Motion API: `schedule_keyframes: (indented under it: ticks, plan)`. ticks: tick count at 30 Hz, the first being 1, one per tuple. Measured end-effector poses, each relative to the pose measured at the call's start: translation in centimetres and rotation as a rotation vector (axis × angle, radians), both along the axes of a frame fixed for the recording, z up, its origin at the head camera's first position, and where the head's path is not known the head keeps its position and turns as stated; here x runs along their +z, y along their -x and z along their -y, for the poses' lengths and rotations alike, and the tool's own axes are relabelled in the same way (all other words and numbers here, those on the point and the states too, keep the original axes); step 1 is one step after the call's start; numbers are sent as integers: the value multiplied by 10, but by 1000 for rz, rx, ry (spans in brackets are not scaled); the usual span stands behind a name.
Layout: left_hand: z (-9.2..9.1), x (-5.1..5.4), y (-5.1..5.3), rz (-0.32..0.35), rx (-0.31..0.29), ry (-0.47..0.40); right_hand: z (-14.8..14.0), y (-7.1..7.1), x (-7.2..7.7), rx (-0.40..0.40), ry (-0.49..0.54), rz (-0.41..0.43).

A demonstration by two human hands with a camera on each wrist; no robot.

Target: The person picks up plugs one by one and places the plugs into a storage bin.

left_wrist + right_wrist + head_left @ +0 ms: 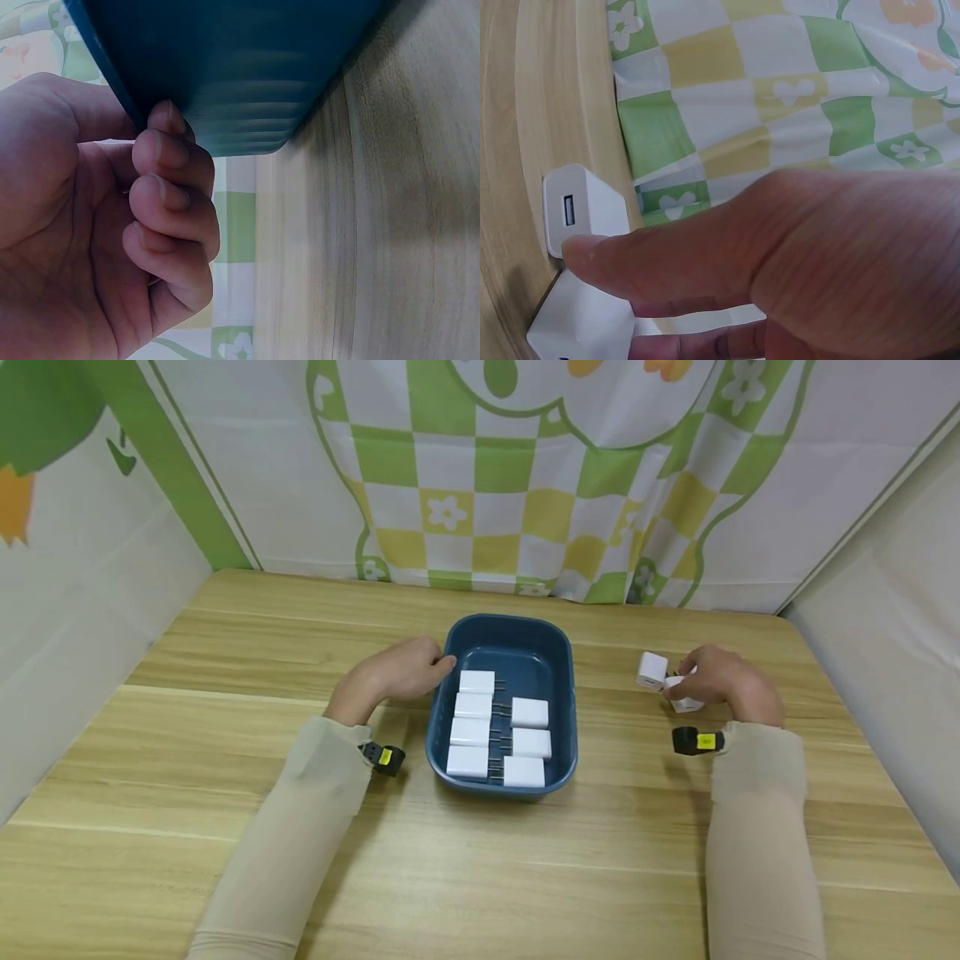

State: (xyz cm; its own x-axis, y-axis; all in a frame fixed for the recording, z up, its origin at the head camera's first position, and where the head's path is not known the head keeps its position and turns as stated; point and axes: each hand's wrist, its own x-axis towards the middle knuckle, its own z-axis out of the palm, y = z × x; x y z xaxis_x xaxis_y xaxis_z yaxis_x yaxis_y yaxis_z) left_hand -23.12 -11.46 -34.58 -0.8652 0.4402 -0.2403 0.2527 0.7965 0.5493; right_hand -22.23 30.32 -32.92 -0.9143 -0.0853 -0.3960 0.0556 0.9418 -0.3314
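Observation:
A blue plastic bin (512, 790) rests on the table, with several white USB charger plugs (468, 732) lying in two columns inside. At its left rim, my left hand (408, 668) pinches the wall between thumb and curled fingers; the left wrist view shows the fingertips (171, 154) against the outside. Over on the right, my right hand (723, 675) holds a white USB charger (581, 319) between thumb and fingers, which partly cover it. Just beside that one stands another white charger (652, 670), its USB port facing the camera in the right wrist view.
The wooden table (600, 877) has a curtain (495, 518) with green and yellow checks along its back edge. Pale cloth walls (892, 568) rise at both sides. Wood surface lies between the bin and the two chargers on the right.

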Motion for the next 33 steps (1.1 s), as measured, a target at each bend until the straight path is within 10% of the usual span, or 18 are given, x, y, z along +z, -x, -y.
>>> schedule_keyframes:
  ticks: [33]
  plan:
    - [0,-1,1,-11,11,16,1,1,-4,-44,-49,-8]
